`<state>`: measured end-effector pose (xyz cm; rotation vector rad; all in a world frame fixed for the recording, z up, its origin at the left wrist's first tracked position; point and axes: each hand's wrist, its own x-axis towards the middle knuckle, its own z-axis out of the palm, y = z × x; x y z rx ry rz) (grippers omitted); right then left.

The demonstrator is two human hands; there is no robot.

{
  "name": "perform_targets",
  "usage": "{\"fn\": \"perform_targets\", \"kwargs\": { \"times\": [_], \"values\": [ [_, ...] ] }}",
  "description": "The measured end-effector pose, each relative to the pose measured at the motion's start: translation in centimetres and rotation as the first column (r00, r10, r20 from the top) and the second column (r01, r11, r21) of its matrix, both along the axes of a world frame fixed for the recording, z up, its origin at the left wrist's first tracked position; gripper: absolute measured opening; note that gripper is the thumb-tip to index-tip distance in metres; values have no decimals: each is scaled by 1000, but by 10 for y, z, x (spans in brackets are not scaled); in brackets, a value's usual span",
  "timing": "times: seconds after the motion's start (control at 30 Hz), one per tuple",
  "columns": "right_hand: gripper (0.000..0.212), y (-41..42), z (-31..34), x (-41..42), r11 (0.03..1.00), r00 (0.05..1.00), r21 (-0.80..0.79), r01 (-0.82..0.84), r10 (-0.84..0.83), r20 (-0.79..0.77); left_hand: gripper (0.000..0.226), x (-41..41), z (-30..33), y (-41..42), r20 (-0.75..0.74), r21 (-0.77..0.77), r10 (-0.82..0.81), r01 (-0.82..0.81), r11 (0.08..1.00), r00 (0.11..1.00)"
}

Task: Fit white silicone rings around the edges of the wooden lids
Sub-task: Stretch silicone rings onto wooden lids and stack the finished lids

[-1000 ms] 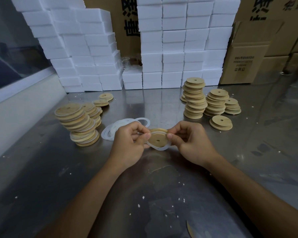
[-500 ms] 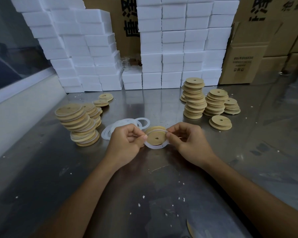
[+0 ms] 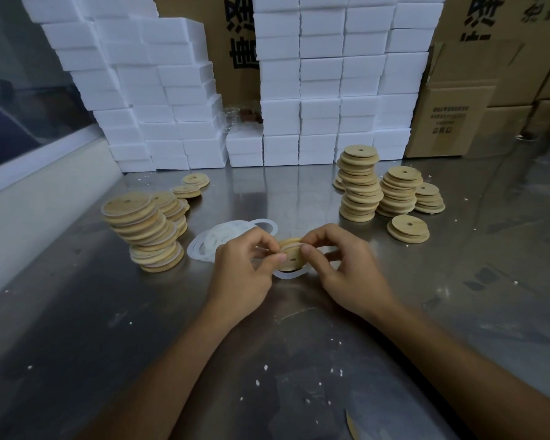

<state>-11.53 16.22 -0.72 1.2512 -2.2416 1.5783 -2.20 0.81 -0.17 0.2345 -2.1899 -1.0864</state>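
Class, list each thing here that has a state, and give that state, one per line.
Left hand: pinching the wooden lid.
Right hand: pinching the lid.
Wooden lid: held above table, tilted.
Silicone ring: partly fitted, lower loop hanging loose.
Spare rings: lying loose.
Left stack: leaning.

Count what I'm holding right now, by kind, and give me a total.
wooden lid: 1
white silicone ring: 1
Total: 2, both pinched between the left hand and the right hand.
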Motion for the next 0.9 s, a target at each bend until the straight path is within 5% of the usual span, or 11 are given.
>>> {"fn": "perform_targets", "kwargs": {
  "times": [0.1, 0.3, 0.6, 0.9],
  "values": [
    [5, 0, -2, -3, 1000, 991, -15, 18, -16, 136, 30, -1, -1, -2, 12, 165, -11, 9, 986, 1000],
    [8, 3, 2, -8, 998, 958, -24, 56, -46, 282, 27, 0, 0, -4, 30, 247, -64, 54, 967, 998],
    [6, 5, 1, -7, 1000, 936, 9, 26, -27, 351, 23, 1, -2, -7, 38, 487, -81, 53, 872, 996],
    [10, 6, 6, -6, 996, 886, -56, 74, -40, 462, 23, 0, -1, -5, 79, 412, -105, 63, 909, 991]
  ]
}}
